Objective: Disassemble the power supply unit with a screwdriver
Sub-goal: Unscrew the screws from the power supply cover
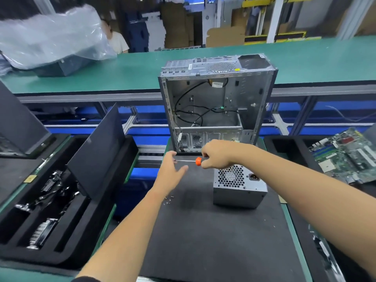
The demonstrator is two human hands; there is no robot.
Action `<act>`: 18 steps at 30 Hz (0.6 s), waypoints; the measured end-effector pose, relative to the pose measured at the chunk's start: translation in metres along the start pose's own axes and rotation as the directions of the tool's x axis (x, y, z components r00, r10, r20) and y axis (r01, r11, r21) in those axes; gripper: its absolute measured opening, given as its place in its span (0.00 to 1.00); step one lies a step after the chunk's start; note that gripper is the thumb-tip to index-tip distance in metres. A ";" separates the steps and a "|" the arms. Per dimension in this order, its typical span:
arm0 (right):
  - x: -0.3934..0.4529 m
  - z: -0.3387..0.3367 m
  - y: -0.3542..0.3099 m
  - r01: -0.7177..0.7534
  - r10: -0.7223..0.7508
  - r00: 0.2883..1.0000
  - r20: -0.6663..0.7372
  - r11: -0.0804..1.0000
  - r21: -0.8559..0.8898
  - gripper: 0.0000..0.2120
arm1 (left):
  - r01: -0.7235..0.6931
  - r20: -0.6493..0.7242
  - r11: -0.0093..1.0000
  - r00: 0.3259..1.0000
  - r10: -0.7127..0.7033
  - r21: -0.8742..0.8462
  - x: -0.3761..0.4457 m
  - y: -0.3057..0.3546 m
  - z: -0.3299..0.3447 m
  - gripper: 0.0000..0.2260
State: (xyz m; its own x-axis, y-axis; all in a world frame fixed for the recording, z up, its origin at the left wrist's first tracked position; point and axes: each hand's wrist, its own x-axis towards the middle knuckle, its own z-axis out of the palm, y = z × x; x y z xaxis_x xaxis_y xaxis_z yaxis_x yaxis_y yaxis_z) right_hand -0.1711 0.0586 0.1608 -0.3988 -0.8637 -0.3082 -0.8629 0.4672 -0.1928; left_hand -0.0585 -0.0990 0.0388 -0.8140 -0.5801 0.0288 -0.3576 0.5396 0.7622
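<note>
Two hands point(218, 154) around screwdriver point(195, 161)

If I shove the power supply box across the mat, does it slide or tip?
The power supply will likely slide rather than tip: it sits flat and squat on the black mat. The mat looks grippy, so expect drag. It is probably heavy for its size, being a closed metal box with a fan grille.

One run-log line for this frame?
right hand: holds screwdriver | left hand: open at shaft tip | PSU: on mat, untouched | screws: loose on mat | case: behind
</note>
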 end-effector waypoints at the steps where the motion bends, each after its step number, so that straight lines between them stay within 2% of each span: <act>1: -0.004 -0.004 0.000 -0.005 0.005 1.000 -0.005 1.000 0.004 0.17 | -0.073 0.002 0.997 0.997 0.073 0.017 0.002 0.013 0.000 0.15; 3: -0.017 -0.018 0.003 -0.021 0.022 0.999 -0.030 1.000 0.012 0.16 | -0.193 0.012 0.974 0.981 0.193 0.119 0.005 0.036 0.001 0.04; 4: -0.024 -0.027 0.007 -0.030 0.031 0.998 -0.052 0.999 0.017 0.16 | -0.235 0.014 0.962 0.972 0.235 0.136 0.005 0.047 0.001 0.04; 7: -0.052 -0.058 0.026 -0.046 0.050 0.987 -0.154 0.999 0.028 0.15 | -0.304 0.046 0.941 0.953 0.301 0.145 0.005 0.076 0.009 0.09; 12: -0.095 -0.091 0.055 -0.081 0.128 0.897 -0.424 0.988 0.128 0.15 | -0.470 0.265 0.869 0.867 0.423 0.153 -0.006 0.131 0.049 0.16; 14: -0.102 -0.091 0.062 -0.111 0.178 0.873 -0.453 0.979 0.169 0.13 | -0.475 0.329 0.877 0.842 0.429 0.074 -0.010 0.144 0.064 0.14; 18: -0.107 -0.078 0.065 -0.211 0.254 0.881 -0.400 0.966 0.150 0.15 | -0.459 0.448 0.888 0.789 0.421 -0.024 -0.015 0.146 0.086 0.03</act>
State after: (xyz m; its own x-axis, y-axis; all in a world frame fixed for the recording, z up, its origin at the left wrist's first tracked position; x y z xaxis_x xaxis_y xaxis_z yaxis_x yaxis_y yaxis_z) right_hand -0.2091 0.1671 0.2543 -0.6947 -0.7174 0.0522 -0.7029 0.6617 -0.2610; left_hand -0.1377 0.0413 0.0942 -0.9977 0.0426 0.0535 0.0676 0.7307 0.6793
